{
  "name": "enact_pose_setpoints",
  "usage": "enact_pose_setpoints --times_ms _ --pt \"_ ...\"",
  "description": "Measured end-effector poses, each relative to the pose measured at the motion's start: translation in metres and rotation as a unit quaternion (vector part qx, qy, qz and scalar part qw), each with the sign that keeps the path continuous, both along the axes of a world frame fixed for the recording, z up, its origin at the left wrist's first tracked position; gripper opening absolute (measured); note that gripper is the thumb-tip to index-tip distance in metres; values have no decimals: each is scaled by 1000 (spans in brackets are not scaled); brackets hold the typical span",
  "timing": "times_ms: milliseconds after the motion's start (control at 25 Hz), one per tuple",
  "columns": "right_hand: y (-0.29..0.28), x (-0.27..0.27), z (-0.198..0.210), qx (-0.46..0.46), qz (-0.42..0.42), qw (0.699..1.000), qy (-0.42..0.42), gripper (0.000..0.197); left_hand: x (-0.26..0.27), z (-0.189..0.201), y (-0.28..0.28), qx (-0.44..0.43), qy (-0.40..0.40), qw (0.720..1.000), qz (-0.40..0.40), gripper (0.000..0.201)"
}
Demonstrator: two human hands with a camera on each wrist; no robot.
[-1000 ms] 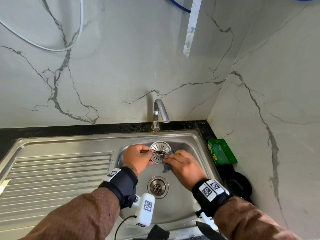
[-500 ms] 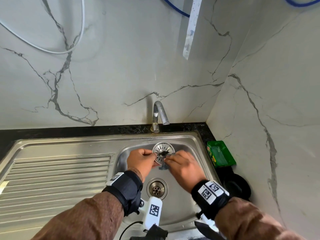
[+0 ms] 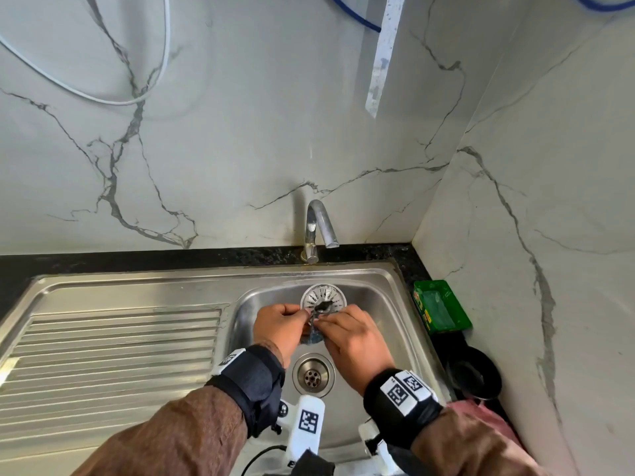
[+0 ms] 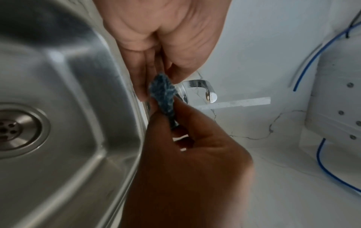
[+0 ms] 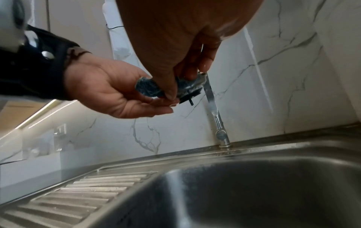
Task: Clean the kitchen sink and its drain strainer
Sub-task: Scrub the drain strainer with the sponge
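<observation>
The strainer (image 3: 323,298) is being held above the sink (image 3: 385,290), near the basin's back edge and just in front of the tap (image 3: 318,228), lifted clear of the open drain (image 3: 313,375). It is being gripped at its near rim by the left hand (image 3: 283,326), fingers curled under it. A blue scrub pad (image 5: 148,88) is being pinched in the right hand (image 3: 357,338) and pressed against the strainer's underside. No water is being seen running from the tap.

For the step to be done well, the strainer is probably best being turned bit by bit while the pad is being worked along the slots and around the centre post. A firm grip is being called for, since a wet strainer could be dropped into the basin.
</observation>
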State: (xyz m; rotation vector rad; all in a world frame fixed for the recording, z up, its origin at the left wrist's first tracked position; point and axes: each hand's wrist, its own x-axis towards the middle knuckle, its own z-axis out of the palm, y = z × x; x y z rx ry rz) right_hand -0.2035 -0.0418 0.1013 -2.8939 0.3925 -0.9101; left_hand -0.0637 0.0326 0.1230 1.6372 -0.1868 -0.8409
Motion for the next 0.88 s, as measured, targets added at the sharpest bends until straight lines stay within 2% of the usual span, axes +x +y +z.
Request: enact_pose_setpoints --times_ms 120,200,280,480,600,720,880 --pt "-20 -6 7 -58 42 997 35 20 4 3 9 1 72 995 -72 8" --pt "-32 -13 11 -79 70 994 39 18 10 6 16 -4 85 986 -145 19" --pt "-37 -17 15 -93 95 990 38 18 16 8 19 -10 71 982 -175 25" --pt "-41 -24 11 -103 99 989 40 19 30 5 13 -7 -20 987 -160 14" --pt "-22 -16 -3 -49 22 998 16 16 16 4 9 -8 -18 996 -91 3" --pt "6 -2 -13 5 -29 1000 -9 19 -1 -1 4 1 -48 998 -30 9" --pt "-21 -15 -4 -52 6 998 36 18 13 6 12 -6 -36 998 -50 1"
